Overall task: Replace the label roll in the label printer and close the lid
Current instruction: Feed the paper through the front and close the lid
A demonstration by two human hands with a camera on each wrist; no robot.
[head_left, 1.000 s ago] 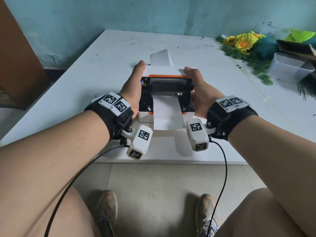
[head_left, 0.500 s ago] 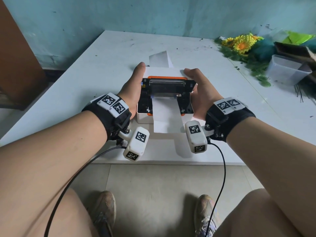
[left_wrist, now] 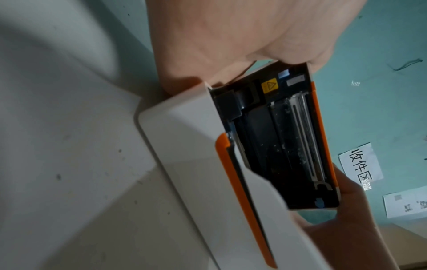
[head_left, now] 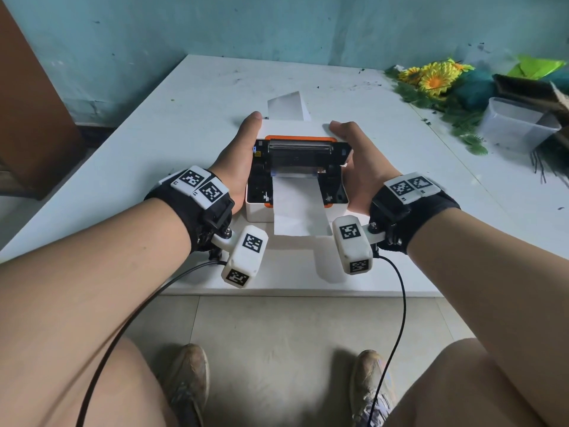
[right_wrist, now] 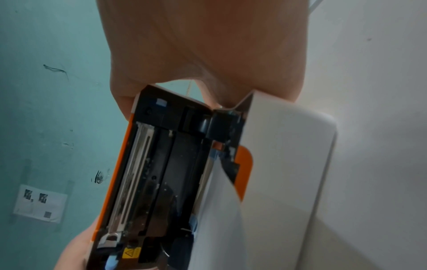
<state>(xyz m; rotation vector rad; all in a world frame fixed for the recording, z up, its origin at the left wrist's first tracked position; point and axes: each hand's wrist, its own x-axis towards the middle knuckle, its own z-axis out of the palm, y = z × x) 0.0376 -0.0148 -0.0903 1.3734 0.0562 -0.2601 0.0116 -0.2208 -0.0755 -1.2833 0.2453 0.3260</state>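
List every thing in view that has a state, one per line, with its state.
label printer: on the white table, open.
printer lid: raised partway, gripped at both ends.
label strip: fed out over the front edge.
left hand: grips the lid's left end.
right hand: grips the lid's right end.
clear plastic tub: upright; contents can't be told.

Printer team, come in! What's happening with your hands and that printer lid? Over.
Left hand and right hand gripping the orange-trimmed lid. White label printer half open. White label strip hanging out front.
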